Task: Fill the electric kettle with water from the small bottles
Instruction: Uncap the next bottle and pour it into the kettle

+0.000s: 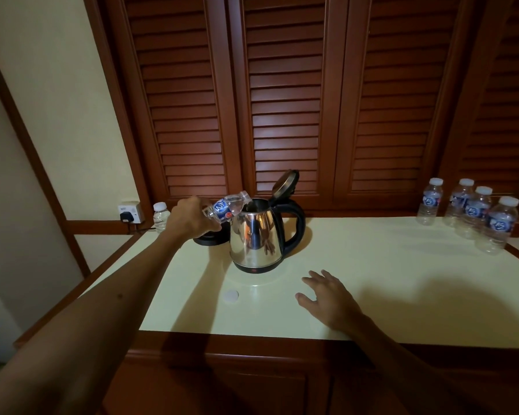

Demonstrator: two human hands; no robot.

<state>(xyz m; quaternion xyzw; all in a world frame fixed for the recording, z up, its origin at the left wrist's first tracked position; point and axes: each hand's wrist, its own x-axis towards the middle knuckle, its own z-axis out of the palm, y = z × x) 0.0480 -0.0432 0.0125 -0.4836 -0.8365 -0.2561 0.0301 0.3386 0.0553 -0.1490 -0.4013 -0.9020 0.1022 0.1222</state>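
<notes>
The left hand (189, 218) grips 1 small clear blue-labelled water bottle (226, 206) tipped over the open stainless-steel electric kettle (256, 235) on the cream tabletop (387, 280), mid-pour; the right hand (327, 298) rests open, and 4 capped bottles (474, 209) likely come next.

Hotel room, louvred wardrobe doors (285, 94), complimentary water bottles (474, 211)

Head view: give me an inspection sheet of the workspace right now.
Surface: cream countertop, bare in the middle.
Job's things: kettle, lid open; tilted bottle mouth at its rim; four capped bottles at right; base behind left hand.
Clutter: loose cap; capped bottle far left.
Hands: left hand grips tilted bottle; right hand flat on countertop.
Cables: plug in wall socket.
Surroundings: louvred doors.
</notes>
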